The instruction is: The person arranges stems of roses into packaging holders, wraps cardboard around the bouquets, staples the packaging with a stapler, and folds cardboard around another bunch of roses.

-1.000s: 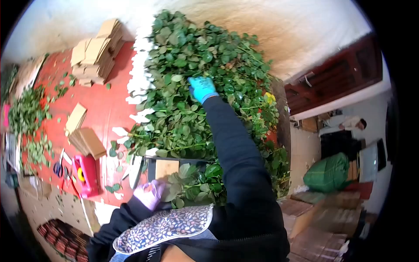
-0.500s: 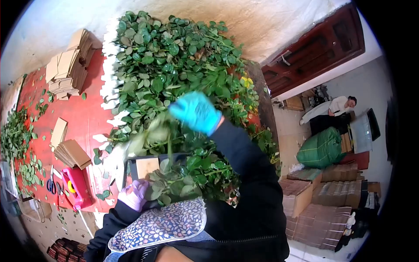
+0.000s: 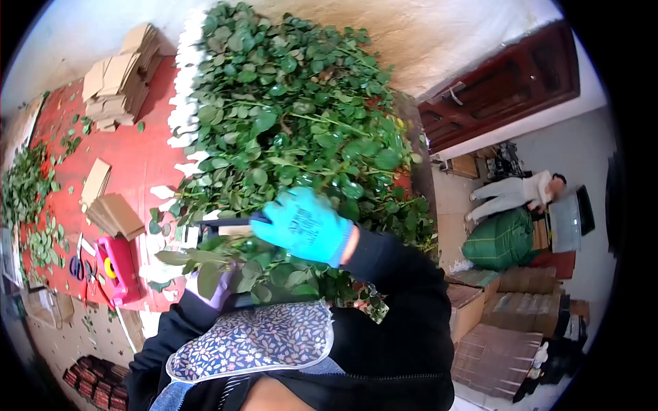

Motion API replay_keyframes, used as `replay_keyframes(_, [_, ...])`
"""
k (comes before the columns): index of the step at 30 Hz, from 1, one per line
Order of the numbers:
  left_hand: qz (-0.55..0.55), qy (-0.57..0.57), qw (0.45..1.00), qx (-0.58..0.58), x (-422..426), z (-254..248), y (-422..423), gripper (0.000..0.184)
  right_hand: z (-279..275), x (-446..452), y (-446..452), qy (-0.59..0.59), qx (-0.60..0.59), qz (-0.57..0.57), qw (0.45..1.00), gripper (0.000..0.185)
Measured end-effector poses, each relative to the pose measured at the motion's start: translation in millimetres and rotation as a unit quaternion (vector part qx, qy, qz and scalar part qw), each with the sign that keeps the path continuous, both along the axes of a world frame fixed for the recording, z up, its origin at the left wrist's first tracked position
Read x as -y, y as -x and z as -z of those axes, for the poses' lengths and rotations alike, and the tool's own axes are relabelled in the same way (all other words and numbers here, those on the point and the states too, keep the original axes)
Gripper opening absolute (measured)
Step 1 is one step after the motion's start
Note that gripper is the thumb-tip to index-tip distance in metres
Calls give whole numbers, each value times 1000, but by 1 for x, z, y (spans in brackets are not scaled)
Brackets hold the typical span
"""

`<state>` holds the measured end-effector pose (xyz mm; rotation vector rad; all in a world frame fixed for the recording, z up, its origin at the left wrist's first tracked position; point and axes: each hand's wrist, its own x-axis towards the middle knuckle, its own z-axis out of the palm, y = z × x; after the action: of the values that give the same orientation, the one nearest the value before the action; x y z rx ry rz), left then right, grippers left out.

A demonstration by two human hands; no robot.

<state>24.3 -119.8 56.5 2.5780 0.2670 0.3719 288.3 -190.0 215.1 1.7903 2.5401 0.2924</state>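
Running roughly 9-to-3 o'clock lengthwise, the stems point(image 3: 291, 113) point white tips point(image 3: 184, 79) at 9. Right hand point(image 3: 306, 229) bends over leaves point(image 3: 208, 281), left hand point(image 3: 216, 293) half-hidden at its 8; can't tell either's grip.

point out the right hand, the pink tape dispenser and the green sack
Right hand point(image 3: 305, 227): head view, on the middle of the blue glove.
Pink tape dispenser point(image 3: 124, 275): head view, on its pink body.
Green sack point(image 3: 500, 240): head view, on its bulging side.
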Motion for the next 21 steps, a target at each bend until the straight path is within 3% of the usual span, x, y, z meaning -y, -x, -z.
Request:
replay_keyframes(3, [-9, -8, 999, -44, 1, -23, -9, 62, -20, 9, -7, 48, 21, 2, 999, 14])
replay_keyframes(5, [-15, -12, 997, -81, 1, -33, -1, 61, -17, 3, -68, -68, -38, 46, 996, 13])
replay_keyframes(6, [-9, 18, 993, -119, -1, -35, 1, 62, -16, 7, -109, -148, -98, 95, 979, 20])
replay_keyframes(7, [0, 46, 988, -146, -3, -36, -4, 64, 8, 24, -180, -135, -43, 231, 962, 27])
replay_keyframes(8, [5, 36, 993, -114, -4, -29, -2, 63, 29, 43, -241, -215, 51, 275, 936, 26])
replay_keyframes(9, [10, 13, 997, -80, -5, -27, -3, 61, 15, 47, -252, -275, -84, 260, 922, 23])
replay_keyframes(10, [10, 17, 997, -72, -6, -26, -3, 61, 25, 59, -306, -345, 54, 308, 885, 22])
replay_keyframes(11, [12, 22, 997, -69, -6, -26, -2, 61, 20, 66, -332, -322, 98, 477, 812, 26])
replay_keyframes(12, [14, 24, 997, -68, -6, -27, -2, 61, 2, 54, -325, -460, -225, 404, 758, 29])
replay_keyframes(14, [8, 38, 998, -52, -6, -29, -2, 61, -49, 44, -304, -537, -514, 285, 605, 33])
replay_keyframes(17, [7, 55, 996, -75, -8, -33, -3, 59, -146, 36, -229, -590, -589, 63, 549, 45])
replay_keyframes(19, [-6, 51, 994, -94, -6, -35, -3, 61, -177, 40, -222, -580, -530, 90, 612, 47])
replay_keyframes(20, [-8, 48, 994, -100, -6, -37, -4, 61, -171, 23, -194, -554, -424, 178, 694, 47])
replay_keyframes(21, [-10, 42, 993, -106, -5, -40, -4, 62, -158, -4, -153, -530, -609, 192, 558, 37])
